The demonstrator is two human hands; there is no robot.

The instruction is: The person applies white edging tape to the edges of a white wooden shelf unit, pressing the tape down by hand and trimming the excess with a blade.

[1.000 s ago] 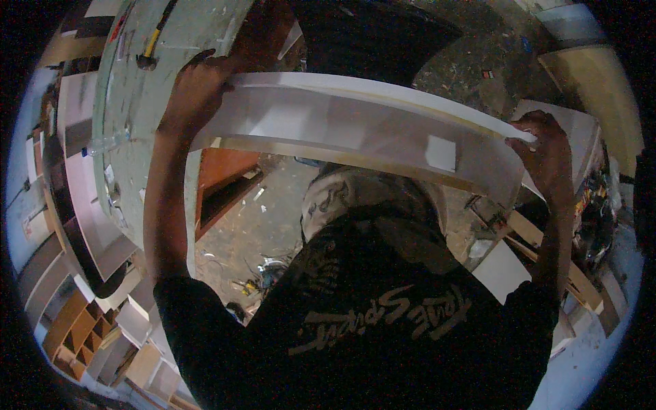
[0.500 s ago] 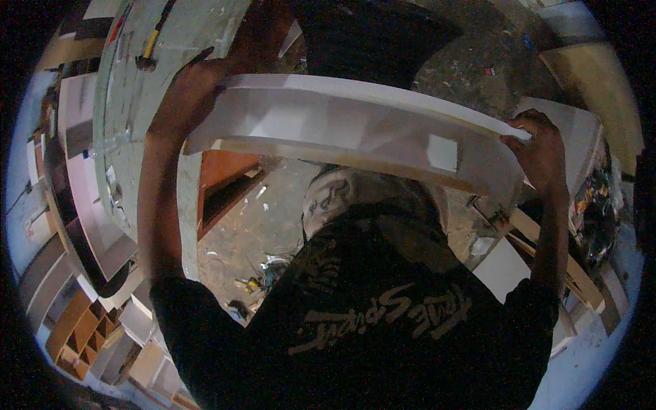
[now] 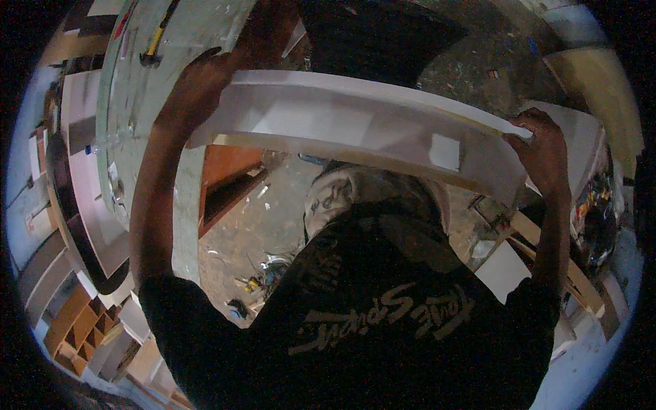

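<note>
A long white board (image 3: 355, 130), bowed by the lens, is held up level in front of the person's chest, well above the littered floor (image 3: 266, 225). The left hand (image 3: 201, 85) clasps the board's left end, fingers wrapped over its upper edge. The right hand (image 3: 543, 147) grips the board's right end, fingers curled around the corner. A small pale square patch (image 3: 445, 152) sits on the board's face near that right end. Left of the board lies a grey counter (image 3: 137, 89) carrying a hammer (image 3: 156, 42). Below the board's left part stands an orange cabinet (image 3: 229, 174).
</note>
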